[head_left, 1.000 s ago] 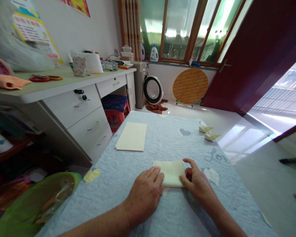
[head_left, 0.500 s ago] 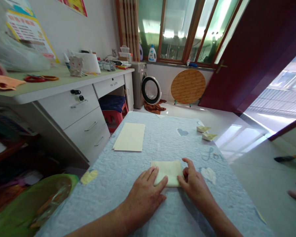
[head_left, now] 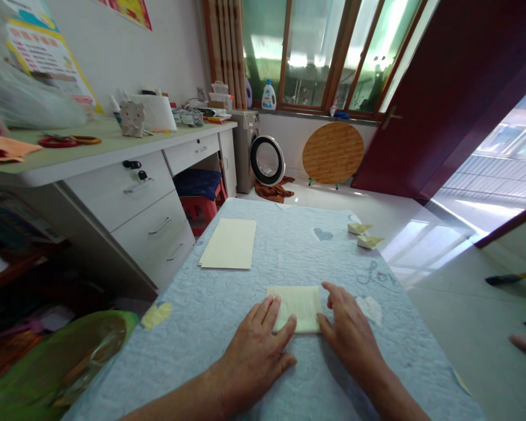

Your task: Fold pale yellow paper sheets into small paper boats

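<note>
A folded sheet of pale yellow paper (head_left: 298, 304) lies flat on the cloth-covered table in front of me. My left hand (head_left: 258, 339) rests over its left side, fingers stretched out and thumb along the near edge. At the right edge is my right hand (head_left: 353, 327), its thumb touching the near right corner. Its index finger is extended, and the other fingers are partly hidden. Farther left lies a small stack of pale yellow sheets (head_left: 230, 242). Two folded paper shapes (head_left: 360, 228) with pointed ends sit near the table's far right corner.
A blue quilted cloth (head_left: 289, 251) covers the table. White drawers (head_left: 149, 216) stand to the left, with scissors (head_left: 70, 141) on the desk above. A green-lined bin (head_left: 70, 356) sits at the lower left. Beyond are a washing machine with its door open (head_left: 267, 161) and a round wooden board (head_left: 333, 152).
My right hand's fingers have shifted slightly at the paper's right edge, the curled ones less visible now. The left hand stays on the paper. The whole view has moved a little.
</note>
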`<state>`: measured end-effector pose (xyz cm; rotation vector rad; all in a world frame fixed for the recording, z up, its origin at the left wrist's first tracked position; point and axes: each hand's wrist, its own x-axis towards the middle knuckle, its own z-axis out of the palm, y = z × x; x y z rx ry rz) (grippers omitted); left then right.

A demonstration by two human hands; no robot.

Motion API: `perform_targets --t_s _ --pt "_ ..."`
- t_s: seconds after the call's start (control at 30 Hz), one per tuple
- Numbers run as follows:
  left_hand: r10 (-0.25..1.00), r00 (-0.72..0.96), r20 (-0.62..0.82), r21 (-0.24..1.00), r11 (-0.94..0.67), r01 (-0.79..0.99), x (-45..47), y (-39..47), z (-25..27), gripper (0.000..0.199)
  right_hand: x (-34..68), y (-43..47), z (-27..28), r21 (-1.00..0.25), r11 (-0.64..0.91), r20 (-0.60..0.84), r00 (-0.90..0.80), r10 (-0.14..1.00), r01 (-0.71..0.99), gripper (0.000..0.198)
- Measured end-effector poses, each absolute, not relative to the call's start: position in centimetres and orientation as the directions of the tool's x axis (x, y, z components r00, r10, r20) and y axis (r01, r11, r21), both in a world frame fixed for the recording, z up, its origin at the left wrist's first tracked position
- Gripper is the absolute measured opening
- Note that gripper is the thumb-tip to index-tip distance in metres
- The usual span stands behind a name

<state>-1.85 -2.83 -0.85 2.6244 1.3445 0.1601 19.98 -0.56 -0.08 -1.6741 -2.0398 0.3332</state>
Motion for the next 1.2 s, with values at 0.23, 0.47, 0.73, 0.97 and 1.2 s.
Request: perform_targets --t_s 0.23,0.47,0.73,0.97,1.2 --pt "0.812 0.582 0.04 0.214 -0.576 0.789 -1.8 -2.9 -1.2 0.074 17.0 -1.4 0.9 -0.586 0.475 0.151 -0.488 0.86 0.657 0.03" --pt "0.85 0.498 0.175 0.365 -0.525 0.769 -2.4 -2.0 -0.2 0.025 16.5 -1.2 0.0 -0.548 0.386 0.078 -0.414 0.907 0.742 0.026" --pt "0.909 0.356 0.216 0.62 -0.409 0.67 -2.1 -0.4 0.2 0.007 15.8 -1.2 -0.7 -0.495 0.339 0.085 -0.344 0.935 0.8 0.043" --pt "0.922 0.357 0.15 0.552 -0.378 0.743 -1.6 -1.0 0.4 0.011 15.3 -1.5 -1.2 -0.396 0.372 0.156 -0.337 0.928 0.839 0.05" --pt "0.906 0.41 0.105 0.383 -0.417 0.824 -1.8 -1.4 0.1 0.02 14.9 -2.0 -0.9 -0.33 0.355 0.185 -0.309 0.933 0.875 0.057"
